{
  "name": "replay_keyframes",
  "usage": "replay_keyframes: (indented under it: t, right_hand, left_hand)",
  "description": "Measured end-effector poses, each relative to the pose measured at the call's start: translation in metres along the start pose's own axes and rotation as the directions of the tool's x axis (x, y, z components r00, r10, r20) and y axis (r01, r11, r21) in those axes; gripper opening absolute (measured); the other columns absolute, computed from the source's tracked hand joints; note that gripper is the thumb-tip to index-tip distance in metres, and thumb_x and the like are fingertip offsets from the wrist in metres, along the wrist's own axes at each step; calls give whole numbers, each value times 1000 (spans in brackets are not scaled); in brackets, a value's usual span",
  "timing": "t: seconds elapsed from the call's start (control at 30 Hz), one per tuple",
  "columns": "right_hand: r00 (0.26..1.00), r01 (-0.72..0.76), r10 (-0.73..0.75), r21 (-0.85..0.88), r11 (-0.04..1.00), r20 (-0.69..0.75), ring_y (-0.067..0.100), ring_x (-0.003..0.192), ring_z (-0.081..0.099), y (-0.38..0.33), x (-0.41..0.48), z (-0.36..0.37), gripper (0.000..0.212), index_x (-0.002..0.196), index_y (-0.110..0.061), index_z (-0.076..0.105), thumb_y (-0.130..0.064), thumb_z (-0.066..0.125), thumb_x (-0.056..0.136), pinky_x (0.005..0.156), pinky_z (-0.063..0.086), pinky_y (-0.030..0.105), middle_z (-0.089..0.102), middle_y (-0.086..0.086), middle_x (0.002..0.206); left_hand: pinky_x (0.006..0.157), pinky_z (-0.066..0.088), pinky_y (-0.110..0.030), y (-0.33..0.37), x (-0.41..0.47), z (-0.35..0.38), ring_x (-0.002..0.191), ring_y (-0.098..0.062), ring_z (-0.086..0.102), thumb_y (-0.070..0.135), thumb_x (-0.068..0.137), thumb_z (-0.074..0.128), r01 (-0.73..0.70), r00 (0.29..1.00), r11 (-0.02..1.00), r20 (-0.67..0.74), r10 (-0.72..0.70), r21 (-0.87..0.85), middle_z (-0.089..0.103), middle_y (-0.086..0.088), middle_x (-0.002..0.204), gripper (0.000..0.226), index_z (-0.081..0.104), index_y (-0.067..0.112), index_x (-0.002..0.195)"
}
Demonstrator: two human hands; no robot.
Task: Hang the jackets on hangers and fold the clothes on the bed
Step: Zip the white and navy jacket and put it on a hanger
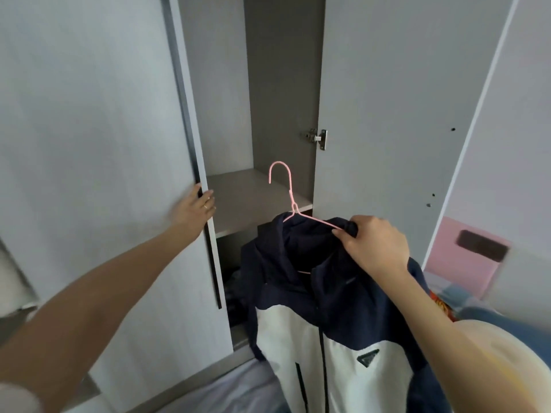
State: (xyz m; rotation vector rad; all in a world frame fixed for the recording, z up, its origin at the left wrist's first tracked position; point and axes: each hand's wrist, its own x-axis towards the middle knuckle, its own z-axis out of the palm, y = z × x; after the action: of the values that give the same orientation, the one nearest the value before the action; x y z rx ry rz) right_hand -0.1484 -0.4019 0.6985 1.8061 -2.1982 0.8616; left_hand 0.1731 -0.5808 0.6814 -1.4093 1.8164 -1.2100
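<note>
A navy and white hooded jacket [322, 317] hangs on a pink wire hanger [287, 189] in front of the open wardrobe. My right hand [374, 244] grips the jacket's right shoulder together with the hanger arm, holding it up. The hanger's hook points up, free of any rail. My left hand [195, 210] holds the edge of the left wardrobe door [95, 144], fingers wrapped round it; a ring shows on one finger.
The wardrobe has a bare brown shelf [250, 195] at hand height, with dark clothes [235, 287] in the compartment below. The right door [387, 114] stands open. A pink headboard [459, 257] and bedding lie at right; pale bed fabric [238, 389] lies below.
</note>
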Motion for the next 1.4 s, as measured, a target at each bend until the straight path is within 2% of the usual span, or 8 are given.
replay_keyframes:
  t: [0.17,0.3,0.5,0.63,0.8,0.97,1.1,1.4]
  right_hand:
    - [999,-16,16,-8,1000,33,27,65,51,6,-1,-7,39,66,-16,49,-47,58,87,57,35,30,53,-2,65]
    - [998,-35,36,-23,999,44,28,67,51,5,-5,-14,37,68,-16,54,-47,60,87,56,34,29,54,0,67]
    - [997,-49,50,-11,999,58,27,68,50,-21,-15,-10,33,73,-15,58,-45,60,86,57,33,28,52,-1,66]
    - [995,18,-19,6,1000,101,32,82,60,-48,-18,-3,30,78,-15,60,-44,60,85,63,36,29,59,6,79]
    - [970,148,-156,57,987,184,33,91,61,-96,-19,5,33,93,-11,68,-42,63,83,66,37,30,66,11,95]
    - [909,280,-310,143,949,277,34,90,61,-157,-27,23,34,88,-9,69,-42,65,80,66,38,31,66,15,95]
    - [837,352,-416,230,907,356,33,90,60,-199,-42,35,33,92,-9,69,-39,65,80,66,39,31,65,14,94]
    - [735,446,-579,392,805,354,31,82,59,-270,-64,44,33,91,-7,68,-38,64,81,62,36,30,65,14,91]
  left_hand:
    - [114,-8,-54,-4,8,-9,144,-4,-15,44,103,22,318,941,927,48,-334,200,30,24,150,42,31,42,144]
    - [114,-3,-55,14,6,-17,144,-28,11,29,98,41,85,995,996,50,-84,-22,27,-8,153,50,33,17,146]
    - [115,5,-53,28,-42,-43,125,-24,34,18,92,50,76,991,992,-103,-86,-101,52,-3,122,32,57,16,124]
    - [110,22,-53,33,-101,-49,93,-17,53,14,78,62,-2,938,995,-344,-33,-102,58,4,84,15,73,22,83]
    - [103,29,-48,26,-193,-33,81,-15,58,-3,73,39,-105,853,993,-518,64,-51,60,6,80,42,73,20,84]
    - [105,26,-42,17,-263,-20,81,-15,57,13,67,74,-181,852,983,-497,167,21,62,5,83,27,69,21,93]
    - [92,35,-30,-1,-318,-2,69,-16,57,-2,88,41,-177,826,980,-555,100,-87,62,5,75,35,66,20,79]
    - [81,32,-29,-39,-414,39,72,-18,43,2,79,53,-13,948,997,-315,35,73,43,-3,83,21,45,14,92]
